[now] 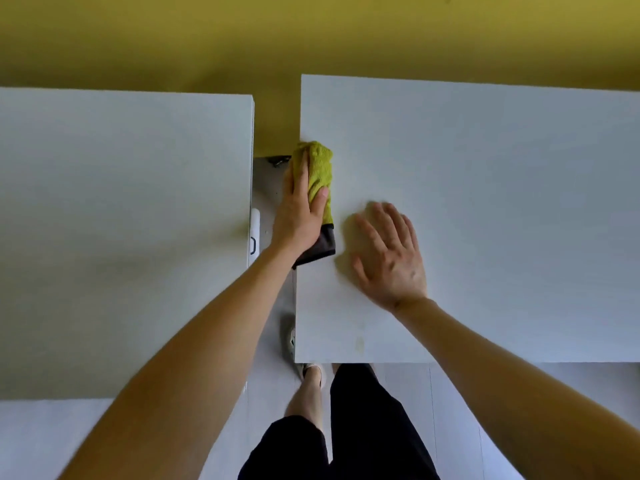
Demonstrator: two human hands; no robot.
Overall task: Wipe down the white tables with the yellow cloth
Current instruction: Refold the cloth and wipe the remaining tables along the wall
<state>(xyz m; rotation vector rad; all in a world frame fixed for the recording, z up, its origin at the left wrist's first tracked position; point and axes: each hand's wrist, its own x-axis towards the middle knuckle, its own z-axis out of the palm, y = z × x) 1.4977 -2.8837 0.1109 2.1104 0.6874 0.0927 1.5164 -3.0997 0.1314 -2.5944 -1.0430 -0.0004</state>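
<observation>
Two white tables stand side by side with a gap between them: the left table [121, 220] and the right table [485, 202]. A yellow cloth [320, 168] with a dark grey end lies along the left edge of the right table. My left hand [299, 209] lies on the cloth with straight fingers, pressing it down at the table's edge. My right hand [391, 254] rests flat on the right table, fingers spread, just right of the cloth and not touching it.
A yellow wall [311, 39] runs behind both tables. In the gap the pale floor [266, 188] shows, with a white fitting [254, 233] on the left table's side. My legs and a shoe [311, 372] are below the right table's front edge.
</observation>
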